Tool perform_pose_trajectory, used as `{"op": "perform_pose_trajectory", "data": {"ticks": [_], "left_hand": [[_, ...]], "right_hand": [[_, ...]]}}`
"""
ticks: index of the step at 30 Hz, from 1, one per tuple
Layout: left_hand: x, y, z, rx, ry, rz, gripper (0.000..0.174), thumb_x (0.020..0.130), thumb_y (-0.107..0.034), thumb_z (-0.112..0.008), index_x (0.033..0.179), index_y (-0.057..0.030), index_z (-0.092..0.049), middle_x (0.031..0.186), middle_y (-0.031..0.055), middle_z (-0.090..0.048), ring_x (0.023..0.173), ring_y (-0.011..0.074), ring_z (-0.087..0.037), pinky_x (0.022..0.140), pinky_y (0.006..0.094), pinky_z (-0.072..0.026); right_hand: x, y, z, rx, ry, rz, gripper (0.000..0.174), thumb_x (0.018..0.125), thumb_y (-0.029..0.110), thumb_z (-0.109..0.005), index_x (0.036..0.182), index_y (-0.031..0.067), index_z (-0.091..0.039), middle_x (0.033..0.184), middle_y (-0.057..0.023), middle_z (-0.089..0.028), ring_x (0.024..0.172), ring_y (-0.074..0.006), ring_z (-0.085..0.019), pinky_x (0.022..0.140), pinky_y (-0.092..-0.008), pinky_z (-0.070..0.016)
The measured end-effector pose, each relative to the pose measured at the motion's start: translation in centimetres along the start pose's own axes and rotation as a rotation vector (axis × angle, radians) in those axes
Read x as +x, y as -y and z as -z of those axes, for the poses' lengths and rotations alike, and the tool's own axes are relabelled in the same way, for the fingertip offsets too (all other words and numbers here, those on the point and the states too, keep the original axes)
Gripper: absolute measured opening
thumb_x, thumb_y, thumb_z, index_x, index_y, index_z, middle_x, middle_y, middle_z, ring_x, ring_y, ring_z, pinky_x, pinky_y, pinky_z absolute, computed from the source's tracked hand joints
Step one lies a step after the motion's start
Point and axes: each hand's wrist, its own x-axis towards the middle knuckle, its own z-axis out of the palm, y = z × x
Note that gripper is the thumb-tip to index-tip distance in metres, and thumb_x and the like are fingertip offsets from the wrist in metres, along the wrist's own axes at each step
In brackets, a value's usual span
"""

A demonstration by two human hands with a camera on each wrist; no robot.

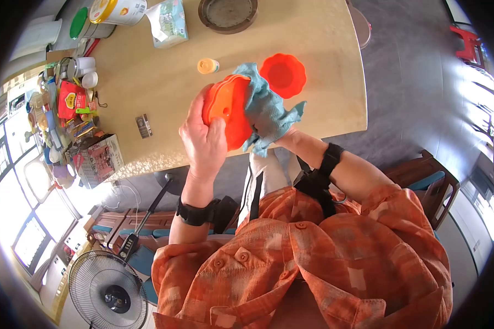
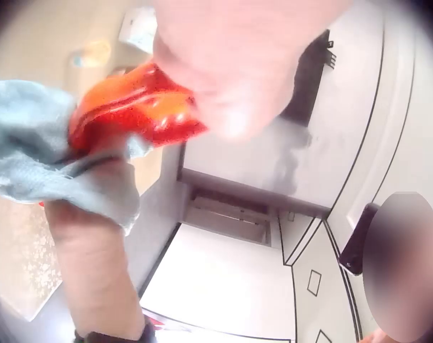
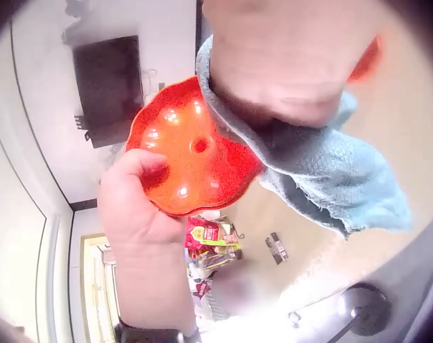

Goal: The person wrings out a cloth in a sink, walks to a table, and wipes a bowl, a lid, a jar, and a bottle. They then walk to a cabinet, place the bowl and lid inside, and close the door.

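My left hand (image 1: pixel 204 137) grips an orange flower-shaped dish (image 1: pixel 235 112), its thumb lying over the broad face near a small round mark at the centre. The dish is held tilted above the table's near edge. A light blue cloth (image 1: pixel 270 112) covers most of my right hand (image 3: pixel 284 78) and lies against the dish's right side. In the right wrist view the cloth wraps over the dish's rim, and the right fingers are hidden within it. A second orange scalloped bowl (image 1: pixel 284 75) rests on the table just beyond the cloth.
On the table (image 1: pixel 324 49) stand a small yellow-lidded jar (image 1: pixel 207 66), a tissue pack (image 1: pixel 170 24), a round dark tray (image 1: pixel 228 27) and a small flat box (image 1: pixel 144 126). Packets and containers crowd the left edge. A fan (image 1: pixel 108 290) stands at the lower left.
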Motion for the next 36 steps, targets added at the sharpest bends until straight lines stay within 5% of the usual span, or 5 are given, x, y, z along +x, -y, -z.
{"op": "perform_pose_trajectory", "data": {"ticks": [2, 12, 14, 28, 36], "left_hand": [[-0.1, -0.1, -0.3, 0.089, -0.036, -0.046, 0.043, 0.07, 0.004, -0.041, 0.112, 0.0008, -0.053, 0.097, 0.0165, -0.061, 0.09, 0.0243, -0.061, 0.081, 0.0295, -0.0451], [0.2, 0.0, 0.4, 0.057, -0.202, -0.168, 0.041, 0.077, 0.0, -0.042, 0.117, 0.002, -0.049, 0.106, 0.0139, -0.059, 0.097, 0.0216, -0.058, 0.086, 0.0302, -0.0433], [0.9, 1.5, 1.0, -0.213, -0.314, -0.087, 0.04, 0.077, 0.001, -0.043, 0.116, 0.0026, -0.05, 0.107, 0.0113, -0.058, 0.098, 0.0174, -0.055, 0.086, 0.0302, -0.0435], [-1.0, 16.4, 2.2, -0.963, -0.317, 0.705, 0.034, 0.08, -0.007, -0.049, 0.113, 0.0023, -0.051, 0.107, 0.0113, -0.056, 0.099, 0.0212, -0.055, 0.082, 0.0321, -0.0469], [-0.9, 25.0, 0.0, -0.78, -0.367, 0.706, 0.037, 0.081, -0.015, -0.057, 0.113, 0.0021, -0.051, 0.101, 0.0105, -0.059, 0.092, 0.0193, -0.058, 0.077, 0.0303, -0.0474]], "right_hand": [[2.4, 3.8, 3.1, -0.488, 0.57, -0.077, 0.03, 0.07, 0.019, -0.059, 0.091, -0.0016, -0.056, 0.09, -0.0164, -0.057, 0.086, -0.0315, -0.055, 0.069, -0.0346, -0.0456], [-0.9, 1.8, 2.8, 0.222, 0.096, 0.149, 0.029, 0.071, 0.013, -0.057, 0.099, 0.0071, -0.054, 0.092, -0.0031, -0.056, 0.085, -0.0196, -0.055, 0.082, -0.0312, -0.0411], [-1.8, -0.3, 5.5, -0.166, -0.085, 0.36, 0.047, 0.065, 0.024, -0.062, 0.099, -0.0069, -0.053, 0.093, -0.0092, -0.059, 0.076, -0.0239, -0.057, 0.06, -0.0296, -0.0488], [-16.9, -11.6, 14.7, -1.162, 0.142, 0.359, 0.04, 0.065, 0.023, -0.062, 0.095, -0.0025, -0.056, 0.088, -0.0056, -0.058, 0.074, -0.0202, -0.057, 0.058, -0.0295, -0.0488], [-2.9, -12.6, 5.1, -1.772, 0.088, 0.555, 0.035, 0.066, 0.023, -0.062, 0.092, 0.0002, -0.058, 0.084, -0.0033, -0.057, 0.072, -0.018, -0.057, 0.057, -0.0294, -0.0488]]}}
